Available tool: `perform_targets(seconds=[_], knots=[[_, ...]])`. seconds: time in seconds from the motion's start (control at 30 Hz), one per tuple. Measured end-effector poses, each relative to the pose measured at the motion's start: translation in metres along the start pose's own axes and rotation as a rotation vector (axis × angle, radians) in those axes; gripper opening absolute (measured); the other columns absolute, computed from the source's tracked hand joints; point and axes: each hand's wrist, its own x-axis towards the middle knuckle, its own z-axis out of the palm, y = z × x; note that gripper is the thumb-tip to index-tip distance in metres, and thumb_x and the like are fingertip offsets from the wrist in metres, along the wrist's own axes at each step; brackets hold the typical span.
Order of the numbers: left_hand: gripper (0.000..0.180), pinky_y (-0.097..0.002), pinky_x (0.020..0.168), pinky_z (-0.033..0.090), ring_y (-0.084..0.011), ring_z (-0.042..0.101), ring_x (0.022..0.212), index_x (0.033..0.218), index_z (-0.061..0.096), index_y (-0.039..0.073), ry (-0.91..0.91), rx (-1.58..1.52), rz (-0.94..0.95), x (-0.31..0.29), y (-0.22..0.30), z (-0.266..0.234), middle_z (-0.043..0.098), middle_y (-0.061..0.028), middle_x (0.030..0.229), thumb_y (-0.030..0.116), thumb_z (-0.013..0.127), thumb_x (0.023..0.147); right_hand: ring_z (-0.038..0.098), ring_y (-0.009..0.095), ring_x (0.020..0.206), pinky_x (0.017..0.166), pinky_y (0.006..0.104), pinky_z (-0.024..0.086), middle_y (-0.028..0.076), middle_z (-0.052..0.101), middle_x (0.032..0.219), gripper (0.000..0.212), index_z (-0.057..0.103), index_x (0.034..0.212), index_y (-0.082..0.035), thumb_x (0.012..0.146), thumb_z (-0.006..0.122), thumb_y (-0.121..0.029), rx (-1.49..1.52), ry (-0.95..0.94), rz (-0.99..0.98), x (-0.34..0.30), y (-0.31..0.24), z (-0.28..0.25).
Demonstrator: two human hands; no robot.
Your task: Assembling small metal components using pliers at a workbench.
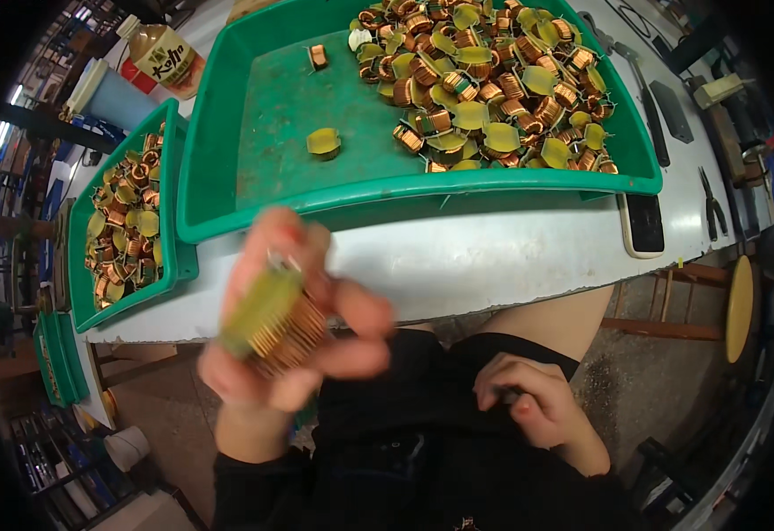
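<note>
Between our left hand's [325,283] fingers: one yellow-plated copper-wound coil [272,319], off the table. Fingers curl round it and pinch from several sides; blurred, so exact contacts can't be confirmed. Right hand [533,398] is well apart, over our lap [440,358], fingers loosely curled; something dark shows there, can't tell what, or if held.

Main risk: drop. Left fingers sit by the front edge of the white table [387,257]. If the pinch slackens, coil could glance off that edge to the floor [630,389]; right hand gives no support.

Second: squeezing too hard could shift turns or bend a lead. Shiny bit near the upper fingertips may be one; too blurred.

Third: beyond the fingers, the large green tray [272,133]; left of them, the smaller green tray [171,195]. Both hold lookalike coils, so a wrong-tray drop would be hard to trace. Carried low, the plate could snag the rim.
</note>
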Motion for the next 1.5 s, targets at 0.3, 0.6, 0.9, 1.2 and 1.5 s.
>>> perform_targets(seconds=[0.3, 0.6, 0.9, 1.2, 1.5], knots=[[0.060, -0.0467, 0.078, 0.055, -0.0395, 0.064, 0.090, 0.097, 0.051, -0.002, 0.007, 0.039, -0.274, -0.040, -0.055, -0.038, 0.062, -0.0217, 0.102, -0.010, 0.082, 0.047, 0.049, 0.028, 0.099, 0.093, 0.0461, 0.039, 0.018, 0.051, 0.106, 0.038, 0.044, 0.115, 0.005, 0.093, 0.041, -0.026, 1.086, 0.215, 0.073, -0.009, 0.000, 0.019], [0.053, -0.0411, 0.068, 0.058, -0.0431, 0.059, 0.098, 0.105, 0.049, 0.002, 0.062, 0.146, -0.177, -0.041, -0.108, -0.080, 0.056, -0.0242, 0.110, -0.012, 0.073, 0.060, 0.047, 0.026, 0.097, 0.087, 0.0398, 0.040, 0.016, 0.051, 0.105, 0.032, 0.047, 0.111, 0.004, 0.093, 0.042, -0.022, 0.689, 0.321, 0.168, -0.027, 0.027, 0.005], [0.055, -0.0384, 0.069, 0.060, -0.0411, 0.059, 0.098, 0.106, 0.046, 0.005, 0.214, 0.284, -0.202, -0.044, -0.119, -0.092, 0.052, -0.0213, 0.115, -0.015, 0.070, 0.060, 0.048, 0.022, 0.079, 0.072, 0.0317, 0.041, 0.011, 0.054, 0.091, 0.024, 0.051, 0.102, 0.002, 0.093, 0.047, -0.019, 0.041, 0.392, 0.120, -0.019, 0.042, 0.009], [0.056, -0.0366, 0.068, 0.060, -0.0404, 0.060, 0.097, 0.102, 0.044, 0.006, 0.108, 0.392, -0.163, -0.038, -0.142, -0.100, 0.051, -0.0189, 0.114, -0.015, 0.072, 0.059, 0.048, 0.024, 0.073, 0.068, 0.0301, 0.042, 0.011, 0.053, 0.086, 0.017, 0.052, 0.097, 0.002, 0.087, 0.055, -0.012, -0.436, 0.439, 0.032, -0.020, 0.057, -0.007], [0.059, -0.0376, 0.069, 0.060, -0.0405, 0.061, 0.093, 0.100, 0.046, 0.007, 0.120, 0.440, -0.169, -0.033, -0.154, -0.107, 0.054, -0.0199, 0.111, -0.016, 0.075, 0.054, 0.047, 0.026, 0.072, 0.067, 0.0312, 0.042, 0.012, 0.053, 0.086, 0.018, 0.053, 0.095, 0.002, 0.084, 0.059, -0.010, -0.537, 0.442, -0.027, -0.020, 0.070, -0.017]])
